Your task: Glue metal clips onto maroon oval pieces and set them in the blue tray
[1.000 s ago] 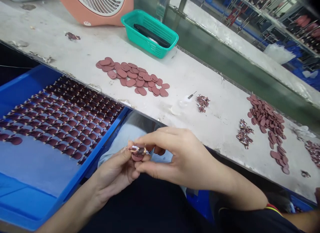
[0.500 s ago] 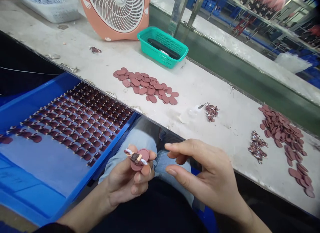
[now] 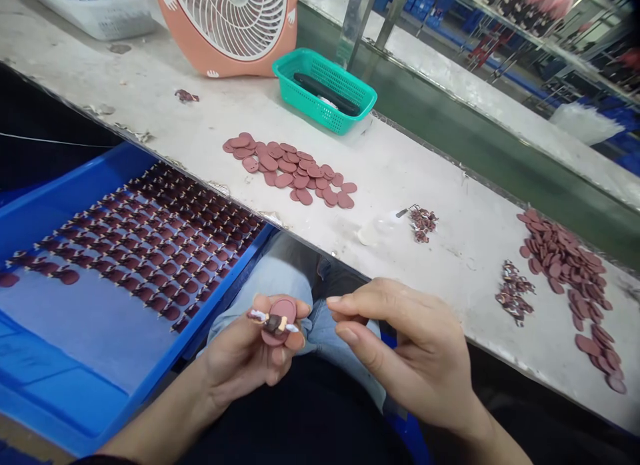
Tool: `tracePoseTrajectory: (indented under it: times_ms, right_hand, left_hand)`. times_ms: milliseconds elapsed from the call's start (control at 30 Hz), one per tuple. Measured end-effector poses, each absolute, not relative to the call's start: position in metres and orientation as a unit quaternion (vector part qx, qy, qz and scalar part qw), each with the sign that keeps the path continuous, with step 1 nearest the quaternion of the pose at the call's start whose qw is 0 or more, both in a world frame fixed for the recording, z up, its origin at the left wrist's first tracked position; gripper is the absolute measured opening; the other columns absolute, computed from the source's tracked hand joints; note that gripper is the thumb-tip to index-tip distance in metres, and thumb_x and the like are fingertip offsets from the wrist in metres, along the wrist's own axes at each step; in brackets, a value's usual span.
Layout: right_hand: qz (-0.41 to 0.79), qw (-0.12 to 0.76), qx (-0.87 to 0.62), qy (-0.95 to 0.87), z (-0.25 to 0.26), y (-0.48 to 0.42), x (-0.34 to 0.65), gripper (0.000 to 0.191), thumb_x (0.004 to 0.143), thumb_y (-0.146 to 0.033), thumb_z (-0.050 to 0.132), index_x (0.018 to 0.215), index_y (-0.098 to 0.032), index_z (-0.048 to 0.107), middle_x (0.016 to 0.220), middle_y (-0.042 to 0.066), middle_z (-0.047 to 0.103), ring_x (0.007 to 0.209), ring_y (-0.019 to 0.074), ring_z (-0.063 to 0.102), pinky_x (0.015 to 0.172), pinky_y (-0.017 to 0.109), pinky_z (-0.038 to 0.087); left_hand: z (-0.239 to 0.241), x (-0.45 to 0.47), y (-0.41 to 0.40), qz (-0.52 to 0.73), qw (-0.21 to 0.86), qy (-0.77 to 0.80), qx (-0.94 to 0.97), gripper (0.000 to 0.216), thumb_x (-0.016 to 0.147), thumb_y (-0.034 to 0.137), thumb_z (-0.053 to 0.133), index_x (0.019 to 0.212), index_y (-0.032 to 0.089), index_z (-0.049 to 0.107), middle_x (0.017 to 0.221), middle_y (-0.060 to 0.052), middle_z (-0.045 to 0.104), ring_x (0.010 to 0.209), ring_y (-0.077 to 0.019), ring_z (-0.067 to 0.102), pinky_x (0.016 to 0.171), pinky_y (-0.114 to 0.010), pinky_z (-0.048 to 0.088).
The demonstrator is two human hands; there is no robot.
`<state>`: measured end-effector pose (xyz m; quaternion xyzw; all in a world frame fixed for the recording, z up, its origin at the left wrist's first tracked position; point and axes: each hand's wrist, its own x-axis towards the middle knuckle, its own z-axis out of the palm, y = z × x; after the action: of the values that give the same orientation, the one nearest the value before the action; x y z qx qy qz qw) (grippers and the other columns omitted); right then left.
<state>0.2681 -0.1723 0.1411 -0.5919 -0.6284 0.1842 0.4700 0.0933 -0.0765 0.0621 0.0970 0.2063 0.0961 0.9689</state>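
My left hand (image 3: 235, 368) is closed on a maroon oval disc (image 3: 284, 308), gripped at its edges by thumb and fingertips. Across that disc lies a small painted figurine (image 3: 275, 324) in dark brown, tan and white. To the right, my right hand (image 3: 417, 348) hovers with thumb and index finger apart and nothing visible between them. Low on my left, a blue tray (image 3: 120, 412) holds rows of similar discs with figurines. On the table are a loose pile of maroon discs (image 3: 300, 175) and a cluster of small figurines (image 3: 423, 223).
A clear bottle with a thin dark tip (image 3: 383, 228) lies near the table's front edge. More discs (image 3: 565, 255) and figurines (image 3: 514, 295) are at right. An orange fan (image 3: 225, 25), a green basket (image 3: 325, 115) and a white basket (image 3: 110, 22) stand behind. One figurine (image 3: 187, 96) lies alone.
My right thumb and index finger have come nearer each other. The disc and figurine in my left hand have turned slightly. My view has shifted a little.
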Motion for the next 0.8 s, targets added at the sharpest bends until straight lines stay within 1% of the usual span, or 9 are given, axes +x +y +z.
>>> tracePoseTrajectory:
  times_ms: [133,233,367,467,600,667,800]
  right_hand:
    - [0.185,0.481,-0.571,-0.639,0.14,-0.17,0.267,0.015,0.087,-0.01,0.069,0.102,-0.012,0.073,0.087,0.004,0.075,0.077,0.0101,0.068,0.072,0.021,0.056]
    - [0.187,0.474,-0.55,-0.662,0.137,-0.169,0.268,0.018,0.089,-0.011,0.069,0.107,-0.014,0.071,0.09,0.004,0.076,0.081,0.0114,0.068,0.075,0.023,0.057]
    - [0.206,0.459,-0.538,-0.676,0.134,-0.163,0.269,0.021,0.092,-0.017,0.068,0.113,-0.018,0.069,0.095,0.005,0.075,0.086,0.0139,0.069,0.079,0.026,0.059]
    - [0.223,0.456,-0.529,-0.68,0.135,-0.157,0.268,0.021,0.093,-0.017,0.067,0.114,-0.019,0.068,0.096,0.004,0.076,0.087,0.014,0.069,0.081,0.026,0.058]
    - [0.23,0.452,-0.523,-0.685,0.136,-0.15,0.268,0.019,0.092,-0.013,0.068,0.111,-0.017,0.07,0.096,0.004,0.077,0.086,0.0131,0.07,0.082,0.024,0.057]
    - [0.234,0.45,-0.526,-0.683,0.136,-0.148,0.268,0.017,0.092,-0.011,0.067,0.108,-0.016,0.071,0.095,0.003,0.078,0.085,0.0121,0.071,0.081,0.023,0.057]
    - [0.262,0.445,-0.545,-0.661,0.134,-0.146,0.268,0.014,0.091,-0.013,0.069,0.103,-0.019,0.074,0.094,0.0,0.079,0.084,0.0114,0.073,0.08,0.021,0.059]
  left_hand:
    - [0.068,0.09,-0.074,0.16,0.926,0.255,0.227,0.039,0.061,0.049,0.09,0.086,0.02,0.082,0.065,-0.004,0.073,0.05,-0.0117,0.064,0.045,-0.016,0.054]
    - [0.073,0.088,-0.071,0.173,0.907,0.272,0.272,0.038,0.061,0.047,0.09,0.087,0.021,0.083,0.066,-0.005,0.075,0.053,-0.0131,0.066,0.049,-0.017,0.055]
    - [0.075,0.089,-0.069,0.139,0.924,0.269,0.232,0.038,0.062,0.049,0.09,0.083,0.019,0.082,0.064,-0.004,0.073,0.048,-0.0096,0.063,0.044,-0.013,0.052]
    - [0.073,0.092,-0.07,0.13,0.932,0.271,0.203,0.033,0.061,0.044,0.092,0.075,0.017,0.08,0.065,-0.001,0.07,0.049,-0.0069,0.062,0.044,-0.01,0.051]
    - [0.071,0.095,-0.071,0.132,0.934,0.277,0.182,0.031,0.064,0.039,0.091,0.072,0.013,0.075,0.061,0.002,0.065,0.054,-0.0063,0.064,0.05,-0.009,0.054]
    - [0.072,0.096,-0.07,0.135,0.933,0.284,0.173,0.031,0.063,0.037,0.092,0.072,0.012,0.075,0.061,0.002,0.065,0.054,-0.0063,0.064,0.05,-0.009,0.055]
    - [0.074,0.096,-0.071,0.147,0.927,0.311,0.149,0.03,0.058,0.034,0.094,0.072,0.014,0.075,0.061,0.001,0.07,0.051,-0.0078,0.064,0.045,-0.011,0.056]
